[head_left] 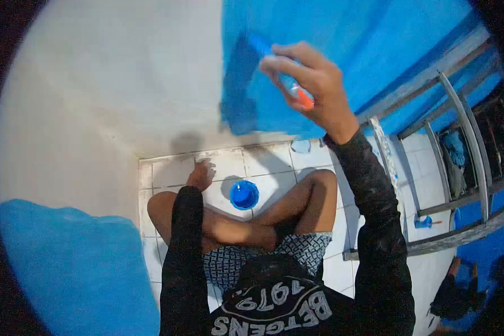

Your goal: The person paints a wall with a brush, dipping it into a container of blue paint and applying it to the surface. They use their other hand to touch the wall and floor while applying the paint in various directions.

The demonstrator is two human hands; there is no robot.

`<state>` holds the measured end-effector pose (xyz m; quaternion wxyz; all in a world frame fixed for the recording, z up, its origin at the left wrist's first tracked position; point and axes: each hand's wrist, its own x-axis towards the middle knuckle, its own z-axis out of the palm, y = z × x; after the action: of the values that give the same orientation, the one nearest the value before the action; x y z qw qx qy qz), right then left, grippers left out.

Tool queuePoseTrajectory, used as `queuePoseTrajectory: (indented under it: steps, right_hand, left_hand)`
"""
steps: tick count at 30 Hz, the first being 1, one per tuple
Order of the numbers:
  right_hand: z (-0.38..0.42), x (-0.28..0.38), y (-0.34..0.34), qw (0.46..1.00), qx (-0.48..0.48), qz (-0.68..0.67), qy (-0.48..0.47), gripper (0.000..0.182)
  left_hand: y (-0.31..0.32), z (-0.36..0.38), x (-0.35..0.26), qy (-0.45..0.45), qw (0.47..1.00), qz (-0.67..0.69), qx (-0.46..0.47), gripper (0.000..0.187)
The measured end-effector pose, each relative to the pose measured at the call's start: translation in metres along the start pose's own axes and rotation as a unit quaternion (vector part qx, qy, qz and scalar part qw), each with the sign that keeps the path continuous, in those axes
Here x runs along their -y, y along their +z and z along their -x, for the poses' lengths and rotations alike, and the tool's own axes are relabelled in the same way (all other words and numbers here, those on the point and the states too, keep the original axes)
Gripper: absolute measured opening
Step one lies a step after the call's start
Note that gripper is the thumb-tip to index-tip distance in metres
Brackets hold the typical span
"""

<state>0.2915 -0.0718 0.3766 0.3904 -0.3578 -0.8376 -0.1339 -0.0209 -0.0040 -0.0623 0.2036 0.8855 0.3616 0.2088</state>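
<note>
My right hand (pixel 313 84) is closed around a paintbrush (pixel 291 88) with an orange-tipped handle, its blue bristles at the wall. Blue paint (pixel 308 28) covers the wall there, and its straight left edge meets the bare pale wall (pixel 140 67). Down near the foot of the wall, my left hand (pixel 201 174) has its fingers apart over the white tiles, holding nothing. Between my crossed legs and that wall stands a small blue container (pixel 244 195) with blue paint inside, to the right of my left hand.
A wooden ladder-like frame (pixel 465 115) spans the right side. Beyond it, another blue container (pixel 424 222) rests on the floor with a brush. A co-worker (pixel 459 291) in dark clothes is at the lower right. The left wall has a blue painted area (pixel 78 269).
</note>
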Motion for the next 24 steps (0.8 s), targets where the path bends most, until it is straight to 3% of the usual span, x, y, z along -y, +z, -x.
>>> queuePoseTrajectory:
  steps: [2, 3, 5, 8, 10, 12, 16, 18, 22, 24]
  right_hand:
    - [-0.004, 0.004, -0.021, 0.981, -0.076, 0.164, -0.064, 0.033]
    - [0.002, -0.001, -0.022, 0.981, -0.074, 0.168, -0.062, 0.033]
    - [0.027, -0.018, -0.009, 0.975, -0.101, 0.191, -0.054, 0.034]
    - [0.089, -0.035, 0.021, 0.981, -0.026, 0.191, -0.021, 0.039]
    - [0.153, -0.050, 0.052, 0.990, -0.001, 0.139, 0.008, 0.041]
    - [0.209, -0.045, 0.069, 0.988, 0.084, 0.031, 0.125, 0.044]
    - [0.279, -0.039, 0.094, 0.976, 0.094, -0.031, 0.196, 0.047]
    - [0.300, -0.037, 0.097, 0.925, 0.138, -0.145, 0.322, 0.051]
    - [0.332, -0.064, 0.107, 0.950, 0.091, -0.103, 0.279, 0.046]
    - [0.325, -0.069, 0.088, 0.914, 0.175, -0.111, 0.349, 0.064]
  left_hand:
    - [0.009, 0.001, 0.012, 0.053, 0.996, -0.036, -0.069, 0.025]
    - [0.009, -0.001, 0.012, 0.057, 0.996, -0.033, -0.067, 0.025]
    - [0.000, -0.003, 0.007, -0.002, 0.998, -0.056, 0.008, 0.027]
    - [-0.005, 0.003, -0.004, -0.063, 0.998, -0.004, 0.020, 0.025]
    - [-0.011, 0.004, -0.011, -0.096, 0.994, 0.049, 0.016, 0.025]
    - [-0.018, 0.004, -0.017, -0.071, 0.996, -0.040, 0.033, 0.024]
    - [-0.001, 0.009, 0.013, -0.043, 0.997, -0.038, 0.055, 0.025]
    - [0.014, 0.009, 0.029, -0.066, 0.996, 0.027, 0.050, 0.025]
    - [-0.015, 0.003, -0.002, -0.047, 0.994, -0.032, 0.092, 0.026]
    - [-0.019, 0.007, -0.008, -0.120, 0.987, 0.069, 0.079, 0.027]
